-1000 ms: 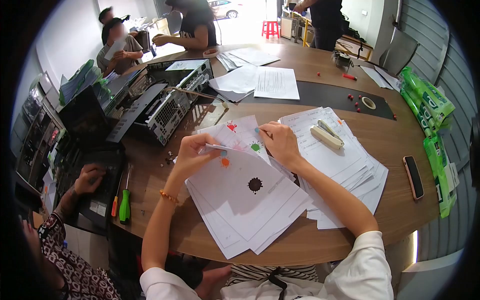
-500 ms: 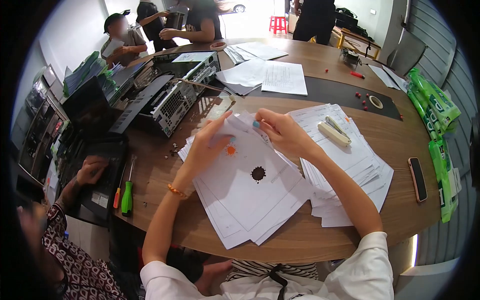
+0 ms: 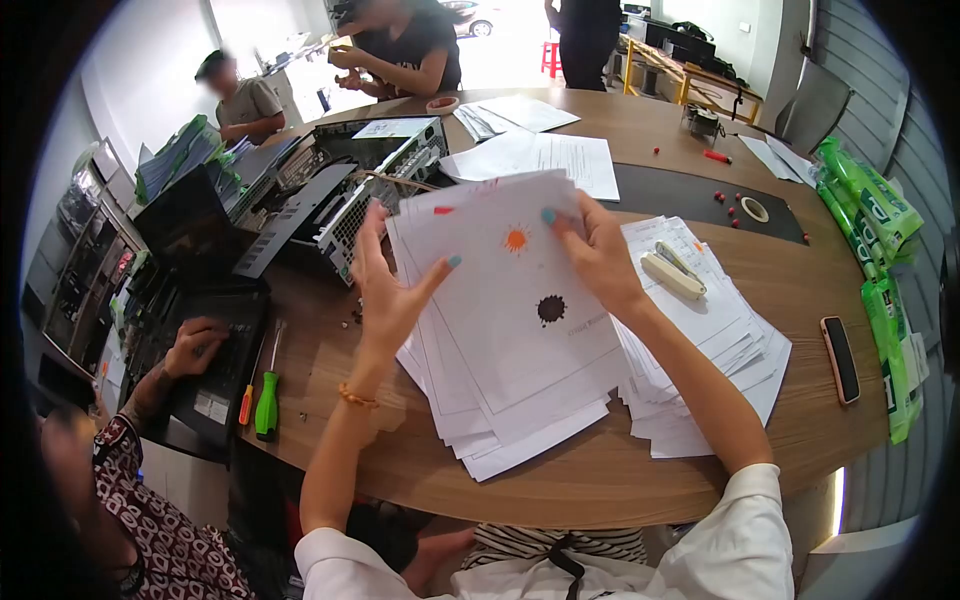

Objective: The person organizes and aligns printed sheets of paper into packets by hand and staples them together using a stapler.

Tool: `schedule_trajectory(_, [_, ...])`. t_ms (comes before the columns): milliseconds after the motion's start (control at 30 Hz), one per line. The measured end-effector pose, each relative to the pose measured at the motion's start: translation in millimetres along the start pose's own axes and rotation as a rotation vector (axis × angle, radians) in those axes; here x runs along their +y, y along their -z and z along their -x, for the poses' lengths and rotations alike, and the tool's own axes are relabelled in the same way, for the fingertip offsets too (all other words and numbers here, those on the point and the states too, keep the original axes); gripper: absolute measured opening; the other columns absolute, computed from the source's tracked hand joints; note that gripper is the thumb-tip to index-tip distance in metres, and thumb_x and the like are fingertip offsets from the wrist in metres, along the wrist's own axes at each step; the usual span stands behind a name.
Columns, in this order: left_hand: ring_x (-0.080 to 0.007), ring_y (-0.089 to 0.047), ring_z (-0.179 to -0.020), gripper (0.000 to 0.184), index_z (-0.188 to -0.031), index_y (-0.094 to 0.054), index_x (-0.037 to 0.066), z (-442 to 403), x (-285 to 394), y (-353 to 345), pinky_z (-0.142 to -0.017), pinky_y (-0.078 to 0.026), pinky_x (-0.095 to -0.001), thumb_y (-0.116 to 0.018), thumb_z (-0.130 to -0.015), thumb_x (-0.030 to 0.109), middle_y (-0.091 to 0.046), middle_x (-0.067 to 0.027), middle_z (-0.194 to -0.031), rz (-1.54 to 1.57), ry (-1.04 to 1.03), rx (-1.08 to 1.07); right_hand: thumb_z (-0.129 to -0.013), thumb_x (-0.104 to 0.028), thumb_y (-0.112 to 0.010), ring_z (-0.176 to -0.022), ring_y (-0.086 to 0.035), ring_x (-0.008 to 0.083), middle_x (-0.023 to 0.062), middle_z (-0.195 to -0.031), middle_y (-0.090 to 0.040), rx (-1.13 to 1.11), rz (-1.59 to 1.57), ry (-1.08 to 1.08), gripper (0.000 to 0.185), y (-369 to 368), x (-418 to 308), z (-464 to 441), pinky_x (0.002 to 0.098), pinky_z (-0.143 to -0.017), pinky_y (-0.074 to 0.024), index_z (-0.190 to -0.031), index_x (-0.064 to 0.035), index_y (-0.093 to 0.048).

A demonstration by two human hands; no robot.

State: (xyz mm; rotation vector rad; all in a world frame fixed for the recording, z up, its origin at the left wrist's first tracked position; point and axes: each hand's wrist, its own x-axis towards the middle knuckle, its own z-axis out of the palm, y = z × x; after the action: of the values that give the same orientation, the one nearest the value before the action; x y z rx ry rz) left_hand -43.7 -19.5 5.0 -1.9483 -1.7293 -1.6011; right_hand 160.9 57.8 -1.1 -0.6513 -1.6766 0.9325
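Several white sheets [image 3: 480, 300] with an orange splat and a black splat are raised at their far end between my two hands, above other sheets on the table. My left hand [image 3: 392, 292] is at their left edge, thumb and fingers spread apart. At the upper right corner my right hand [image 3: 600, 250] grips the sheets, its thumb on top and its fingers partly hidden. To the right lies a second paper pile [image 3: 700, 350], bearing a cream stapler [image 3: 673, 276].
An opened computer case [image 3: 375, 215] and a laptop [image 3: 215, 350] with a co-worker's hand on it are at left. Near them lie a green screwdriver [image 3: 266, 406] and an orange one [image 3: 246, 404]. A phone [image 3: 840, 360] and green packages [image 3: 870, 215] are at right. People stand beyond the table.
The sheets' far end has been lifted and squared toward me. My left hand has opened and shifted to their left edge; my right hand has moved right to the corner.
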Motion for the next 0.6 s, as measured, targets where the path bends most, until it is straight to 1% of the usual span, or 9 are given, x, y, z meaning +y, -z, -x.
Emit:
schedule_trajectory(33, [-0.0161, -0.049, -0.1, 0.058, -0.119, -0.042, -0.002, -3, -3, 3, -0.084, -0.04, -0.0266, -0.07, -0.074, 0.022, -0.052, -0.0108, -0.105, 0.57, 0.218, -0.226, -0.082, -0.007, -0.051, -0.069, -0.055, 0.0134, 0.0107, -0.078, -0.06, 0.056, -0.038, -0.012, 0.018, 3, -8, -2, 0.0262, -0.061, -0.044, -0.097, 0.002, -0.05])
schedule_trajectory(67, [-0.0129, -0.052, -0.095, 0.048, -0.116, -0.044, -0.001, 0, -11, 3, -0.082, -0.043, -0.0244, -0.066, -0.078, 0.018, -0.054, -0.0081, -0.105, 0.613, 0.366, -0.341, -0.084, -0.009, -0.053, -0.068, -0.051, 0.0111, 0.0088, -0.08, -0.058, 0.088, -0.053, 0.003, 0.016, 1, -15, -1, 0.0247, -0.061, -0.0429, -0.096, 0.001, -0.05])
schedule_trajectory(200, [-0.0091, -0.052, -0.088, 0.032, -0.107, -0.052, -0.001, 18, 9, 2, -0.077, -0.043, -0.0222, -0.064, -0.08, 0.013, -0.057, -0.0042, -0.097, 0.785, 0.338, -0.252, -0.085, -0.011, -0.055, -0.07, -0.052, 0.0085, 0.0086, -0.081, -0.059, 0.179, -0.053, 0.14, 0.016, -8, -36, 6, 0.0239, -0.062, -0.0434, -0.097, -0.0001, -0.05])
schedule_trajectory(233, [-0.0091, -0.052, -0.088, 0.032, -0.107, -0.052, -0.001, 19, 13, 2, -0.077, -0.043, -0.0222, -0.064, -0.08, 0.013, -0.057, -0.0042, -0.097, 0.786, 0.337, -0.256, -0.085, -0.01, -0.055, -0.072, -0.052, 0.0073, 0.008, -0.081, -0.059, 0.145, -0.216, 0.136, 0.016, -9, -48, 8, 0.0229, -0.063, -0.0433, -0.096, -0.0005, -0.05])
schedule_trajectory(300, [-0.0075, -0.052, -0.084, 0.028, -0.102, -0.055, -0.001, 22, 18, 1, -0.074, -0.043, -0.0218, -0.064, -0.079, 0.012, -0.058, -0.0039, -0.093, 0.911, 0.202, 0.058, -0.085, -0.009, -0.055, -0.074, -0.052, 0.0062, 0.0074, -0.081, -0.059, 0.115, -0.374, 0.13, 0.015, -12, -54, 10, 0.0219, -0.064, -0.0432, -0.096, -0.0008, -0.05])
schedule_trajectory(367, [-0.0079, -0.052, -0.085, 0.025, -0.1, -0.055, -0.001, 27, 11, 1, -0.076, -0.042, -0.0239, -0.064, -0.079, 0.01, -0.058, -0.0033, -0.093, 0.841, 0.165, 0.105, -0.085, -0.009, -0.056, -0.073, -0.054, 0.0056, 0.007, -0.079, -0.06, -0.008, -0.275, 0.194, 0.014, -13, -52, 11, 0.0204, -0.063, -0.0442, -0.094, -0.0001, -0.05])
schedule_trajectory(433, [-0.0095, -0.051, -0.088, 0.028, -0.104, -0.052, -0.001, 30, 6, -2, -0.079, -0.041, -0.0257, -0.063, -0.08, 0.009, -0.057, -0.0034, -0.095, 0.913, -0.003, 0.236, -0.085, -0.008, -0.055, -0.07, -0.055, 0.0066, 0.0075, -0.077, -0.061, -0.019, -0.193, 0.2, 0.015, -12, -43, 14, 0.0208, -0.059, -0.0449, -0.097, 0.0005, -0.049])
schedule_trajectory(533, [-0.0112, -0.049, -0.092, 0.031, -0.108, -0.048, -0.001, 27, 7, 3, -0.081, -0.039, -0.0279, -0.06, -0.081, 0.009, -0.054, -0.0056, -0.1, 0.829, -0.175, 0.225, -0.085, -0.008, -0.055, -0.065, -0.055, 0.0066, 0.0078, -0.076, -0.061, 0.062, -0.189, 0.281, 0.018, -18, -32, 20, 0.0205, -0.055, -0.0445, -0.1, 0.0006, -0.049])
schedule_trajectory(600, [-0.0121, -0.048, -0.094, 0.033, -0.11, -0.046, -0.001, 32, -15, -7, -0.082, -0.039, -0.0279, -0.059, -0.082, 0.011, -0.053, -0.0072, -0.103, 0.79, -0.164, 0.193, -0.086, -0.009, -0.054, -0.061, -0.053, 0.0057, 0.0069, -0.075, -0.061, 0.089, -0.274, 0.293, 0.017, -22, -26, 23, 0.0196, -0.052, -0.0422, -0.099, 0.0003, -0.049])
